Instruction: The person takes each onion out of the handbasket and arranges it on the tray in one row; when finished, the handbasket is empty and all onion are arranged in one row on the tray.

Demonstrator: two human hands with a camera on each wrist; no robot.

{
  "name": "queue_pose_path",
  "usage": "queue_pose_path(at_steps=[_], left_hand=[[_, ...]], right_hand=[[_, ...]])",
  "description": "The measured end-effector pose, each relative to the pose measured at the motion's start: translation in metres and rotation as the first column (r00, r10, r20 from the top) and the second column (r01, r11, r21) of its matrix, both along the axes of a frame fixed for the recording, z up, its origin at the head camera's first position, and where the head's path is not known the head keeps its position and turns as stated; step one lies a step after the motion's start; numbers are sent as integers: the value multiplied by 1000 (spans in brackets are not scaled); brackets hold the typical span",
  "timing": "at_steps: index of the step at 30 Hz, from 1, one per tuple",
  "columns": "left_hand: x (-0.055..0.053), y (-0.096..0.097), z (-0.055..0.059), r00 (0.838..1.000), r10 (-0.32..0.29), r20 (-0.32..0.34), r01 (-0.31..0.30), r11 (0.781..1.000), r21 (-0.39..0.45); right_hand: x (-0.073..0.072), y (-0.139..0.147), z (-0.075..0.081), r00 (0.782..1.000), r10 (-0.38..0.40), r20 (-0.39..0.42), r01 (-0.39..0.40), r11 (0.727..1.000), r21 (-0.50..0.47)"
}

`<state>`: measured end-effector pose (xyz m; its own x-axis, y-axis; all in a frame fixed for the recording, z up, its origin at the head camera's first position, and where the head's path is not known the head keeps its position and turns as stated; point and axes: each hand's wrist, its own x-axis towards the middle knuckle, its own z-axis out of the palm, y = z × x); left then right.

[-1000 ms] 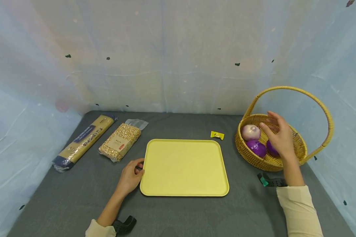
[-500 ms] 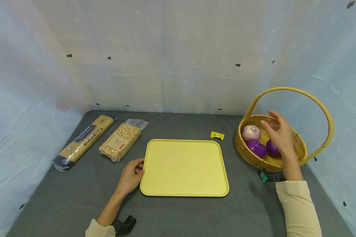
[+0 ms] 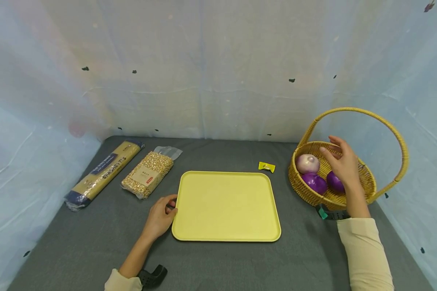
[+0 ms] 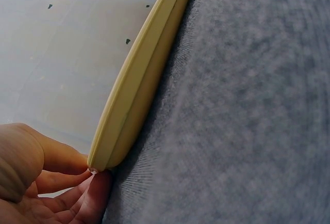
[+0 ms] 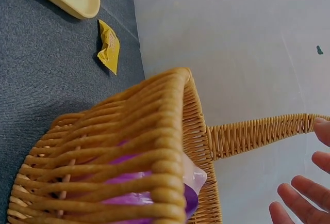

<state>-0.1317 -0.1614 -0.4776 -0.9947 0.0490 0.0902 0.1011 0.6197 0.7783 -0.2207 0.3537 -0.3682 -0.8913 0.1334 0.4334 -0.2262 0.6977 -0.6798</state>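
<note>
so, left grip [image 3: 159, 216] on tray [image 3: 225, 206], right grip [image 3: 344, 165] over basket [image 3: 299, 188]

Your table [image 3: 218, 266] has spaghetti [image 3: 105, 173] along its left edge, a kernel bag [image 3: 147, 173] between that and the tray [image 3: 226, 206], candy [image 3: 266, 166] behind the tray's far right corner, vegetables [image 3: 315, 183] inside the basket [image 3: 306, 196] rightmost.

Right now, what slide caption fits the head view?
Left hand pinches a yellow tray by its edge, right hand over a wicker basket of onion-like produce.

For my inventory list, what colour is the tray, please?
The tray is plain pale yellow; the head view shows it best.
</note>
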Motion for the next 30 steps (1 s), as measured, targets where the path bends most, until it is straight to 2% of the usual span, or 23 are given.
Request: queue_pose_path(at_steps=[5,13,21,30], left_hand=[[0,0,-1,1000,2,-5,-2,1000,1],[0,0,-1,1000,12,-4,-12,1000,-10],[0,-1,0,1000,8,22,-8,1000,12],[0,-1,-1,1000,9,23,-10,1000,15]], right_hand=[[-1,3,1,1000,-15,26,15,1000,7],[-4,6,1,999,-26,23,26,1000,-10],[-8,8,2,999,-45,29,45,999,-1],[-13,11,2,999,-34,35,33,999,25]])
